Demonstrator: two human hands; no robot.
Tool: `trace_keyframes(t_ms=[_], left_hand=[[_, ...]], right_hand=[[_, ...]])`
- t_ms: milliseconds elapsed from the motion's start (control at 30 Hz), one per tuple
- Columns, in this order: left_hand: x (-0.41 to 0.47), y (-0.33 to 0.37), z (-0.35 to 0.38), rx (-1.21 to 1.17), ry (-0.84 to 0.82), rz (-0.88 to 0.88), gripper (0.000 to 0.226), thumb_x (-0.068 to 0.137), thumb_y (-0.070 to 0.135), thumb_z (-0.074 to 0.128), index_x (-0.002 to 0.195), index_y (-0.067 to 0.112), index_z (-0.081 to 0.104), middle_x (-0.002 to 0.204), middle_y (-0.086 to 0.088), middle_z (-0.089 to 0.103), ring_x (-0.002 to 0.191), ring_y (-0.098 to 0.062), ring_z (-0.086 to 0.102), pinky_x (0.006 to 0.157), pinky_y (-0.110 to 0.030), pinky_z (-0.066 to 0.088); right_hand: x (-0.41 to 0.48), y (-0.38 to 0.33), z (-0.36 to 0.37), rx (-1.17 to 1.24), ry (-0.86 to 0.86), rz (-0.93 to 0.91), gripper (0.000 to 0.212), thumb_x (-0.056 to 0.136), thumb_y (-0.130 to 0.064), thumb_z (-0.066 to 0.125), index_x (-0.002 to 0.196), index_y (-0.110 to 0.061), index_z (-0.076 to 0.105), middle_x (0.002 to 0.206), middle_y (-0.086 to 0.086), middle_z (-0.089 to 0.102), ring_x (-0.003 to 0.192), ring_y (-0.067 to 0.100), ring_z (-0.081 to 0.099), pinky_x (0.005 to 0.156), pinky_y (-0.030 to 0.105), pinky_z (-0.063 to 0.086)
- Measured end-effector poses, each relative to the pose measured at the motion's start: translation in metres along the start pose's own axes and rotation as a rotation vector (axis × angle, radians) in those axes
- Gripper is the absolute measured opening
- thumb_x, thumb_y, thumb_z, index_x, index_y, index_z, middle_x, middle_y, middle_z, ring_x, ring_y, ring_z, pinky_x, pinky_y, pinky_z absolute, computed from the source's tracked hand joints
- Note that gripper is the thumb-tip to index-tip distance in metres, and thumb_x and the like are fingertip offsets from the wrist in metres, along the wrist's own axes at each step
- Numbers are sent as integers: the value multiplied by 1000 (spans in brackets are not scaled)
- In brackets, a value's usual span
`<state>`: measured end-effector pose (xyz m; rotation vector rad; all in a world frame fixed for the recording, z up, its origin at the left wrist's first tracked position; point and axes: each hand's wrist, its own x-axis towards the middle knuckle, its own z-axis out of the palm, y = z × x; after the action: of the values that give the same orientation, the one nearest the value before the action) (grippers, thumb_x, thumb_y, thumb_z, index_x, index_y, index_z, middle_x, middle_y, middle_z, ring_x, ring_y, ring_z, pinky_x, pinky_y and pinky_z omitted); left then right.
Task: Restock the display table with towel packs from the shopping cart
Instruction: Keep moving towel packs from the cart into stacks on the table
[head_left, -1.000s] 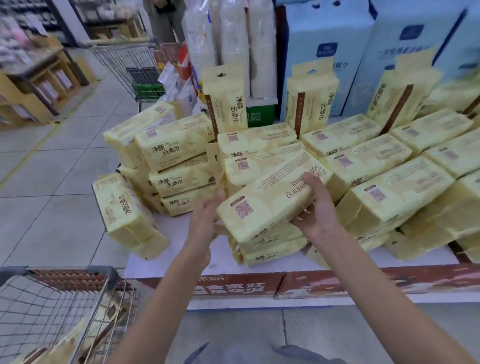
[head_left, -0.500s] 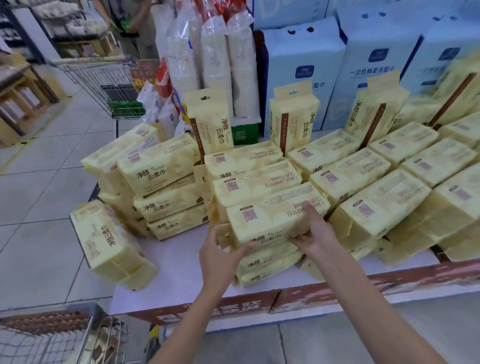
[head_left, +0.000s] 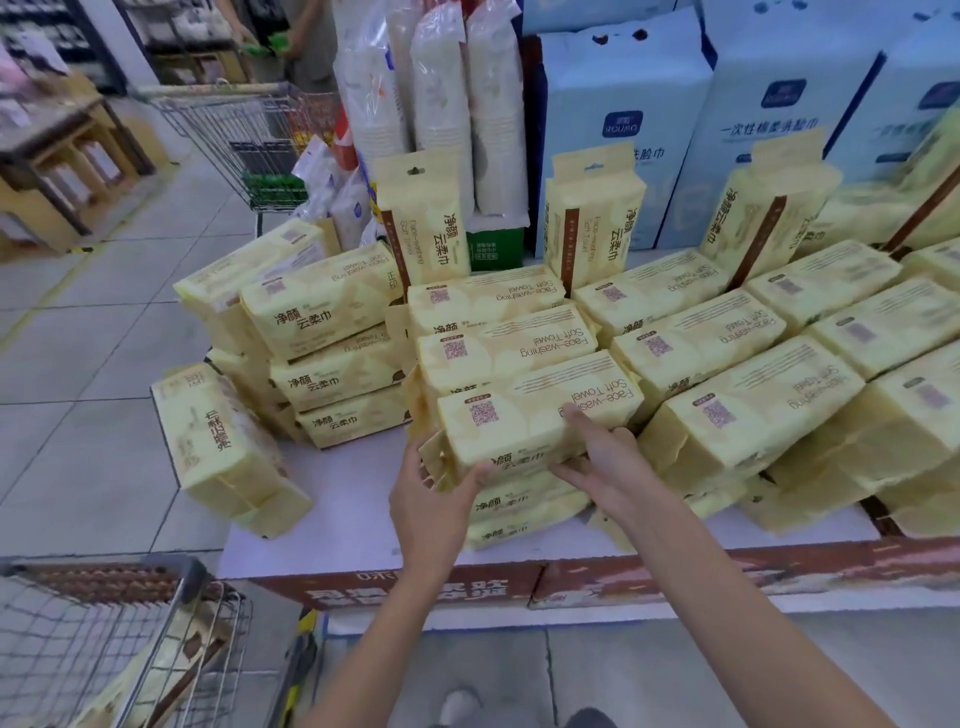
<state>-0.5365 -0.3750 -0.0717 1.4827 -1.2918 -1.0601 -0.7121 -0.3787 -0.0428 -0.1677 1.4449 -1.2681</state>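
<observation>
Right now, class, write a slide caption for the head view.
Restocking: left hand and right hand hold a towel pack atop a stack on the display table, shopping cart at lower left.

The pack (head_left: 524, 415) is wrapped in thin, slightly glossy plastic; the cart (head_left: 67, 654) at 7 o'clock is metal wire.

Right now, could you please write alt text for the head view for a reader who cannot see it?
The left hand and right hand grip a yellow towel pack atop a stack at the front of the display table, among like packs. A shopping cart with more packs stands lower left.
</observation>
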Motion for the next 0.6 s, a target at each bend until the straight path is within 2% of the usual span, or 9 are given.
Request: trace_keyframes(t_ms=[100, 167, 267, 333, 400, 433, 467, 533, 600], left_hand=[[-5, -1, 8, 0, 50, -39, 54, 68, 39, 81, 114, 28, 55, 102, 22, 62, 97, 5, 57, 65, 3, 40], [-10, -2, 11, 27, 86, -73, 66, 68, 45, 79, 123, 25, 50, 115, 16, 59, 110, -8, 55, 76, -2, 39], [-29, -6, 13, 100, 151, -175, 97, 70, 55, 71, 148, 20, 24, 151, 3, 33, 137, -15, 34, 106, -32, 34], [-50, -10, 11, 118, 190, -220, 89, 80, 49, 67, 150, 19, 22, 156, 1, 27, 140, -16, 31, 110, -37, 32], [-75, -17, 6, 108, 178, -242, 67, 88, 38, 64, 145, 18, 35, 149, -1, 39, 133, -16, 40, 101, -29, 36], [-89, -20, 3, 102, 161, -262, 58, 89, 34, 62, 141, 18, 41, 144, -2, 46, 129, -16, 45, 97, -28, 37], [-104, -24, 0, 103, 147, -288, 51, 90, 32, 61, 137, 19, 46, 140, -2, 50, 126, -16, 47, 97, -29, 39], [-135, -34, -7, 121, 139, -345, 46, 91, 33, 60, 134, 20, 49, 137, 0, 51, 125, -16, 48, 101, -33, 40], [-167, -44, -14, 113, 192, -404, 42, 91, 32, 60, 130, 18, 51, 135, 1, 52, 122, -15, 49, 98, -30, 39]], right_hand=[[-2, 4, -14, -101, -83, -4, 71, 87, -30, 67, 141, -10, 26, 123, 6, 49, 113, 27, 53, 91, 43, 51], [-5, 9, -24, -164, -127, -29, 75, 87, -32, 66, 146, -19, 21, 137, 5, 45, 123, 28, 48, 95, 40, 47], [-10, 22, -38, -295, -182, -47, 68, 89, -37, 62, 145, -22, 26, 140, 1, 43, 126, 24, 46, 103, 39, 41], [-13, 37, -45, -475, -260, -59, 55, 91, -39, 59, 139, -22, 38, 134, -4, 47, 119, 19, 50, 100, 37, 44], [-20, 56, -51, -674, -387, -130, 39, 92, -36, 56, 129, -24, 47, 113, -15, 53, 99, 4, 54, 80, 20, 44], [-22, 66, -54, -773, -449, -193, 35, 93, -33, 55, 126, -24, 49, 107, -17, 53, 91, -3, 52, 73, 15, 42], [-24, 77, -58, -869, -506, -260, 33, 93, -31, 55, 124, -23, 49, 109, -14, 55, 89, -5, 52, 72, 12, 43], [-31, 97, -65, -1021, -613, -341, 36, 93, -29, 56, 127, -19, 49, 124, 0, 57, 102, 8, 57, 88, 23, 48], [-38, 113, -73, -1151, -723, -367, 45, 94, -28, 56, 135, -15, 44, 135, 3, 51, 121, 17, 50, 102, 37, 41]])
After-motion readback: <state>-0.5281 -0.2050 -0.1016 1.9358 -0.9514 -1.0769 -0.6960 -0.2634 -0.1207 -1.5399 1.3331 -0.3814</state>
